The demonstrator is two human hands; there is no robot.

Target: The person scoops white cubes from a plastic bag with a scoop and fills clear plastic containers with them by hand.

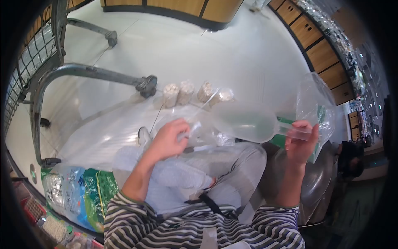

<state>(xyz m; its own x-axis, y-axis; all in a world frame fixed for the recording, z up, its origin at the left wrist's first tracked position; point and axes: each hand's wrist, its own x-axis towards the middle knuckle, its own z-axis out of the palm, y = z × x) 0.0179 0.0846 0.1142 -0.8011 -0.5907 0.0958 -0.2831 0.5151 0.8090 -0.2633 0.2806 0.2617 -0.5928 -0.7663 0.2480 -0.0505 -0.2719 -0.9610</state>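
Note:
My right hand (302, 141) is closed round the handle of a large translucent plastic scoop (246, 122), whose bowl points left in front of my knees. My left hand (171, 139) has its fingers curled on a thin clear plastic bag (201, 132) over my lap. Beyond the bag, clear bags of pale pieces stand on the floor: one at the left (170, 95), one beside it (185, 92), and others to the right (205, 91). A larger clear bag (317, 103) lies beyond my right hand, near a green and white package (317, 153).
A metal cart (95, 71) with wheels stands at the left. Colourful plastic packages (97, 191) lie at the lower left, above bins of small goods (54, 228). Wooden cabinets (323, 54) line the right, and a wooden counter (178, 7) is at the top.

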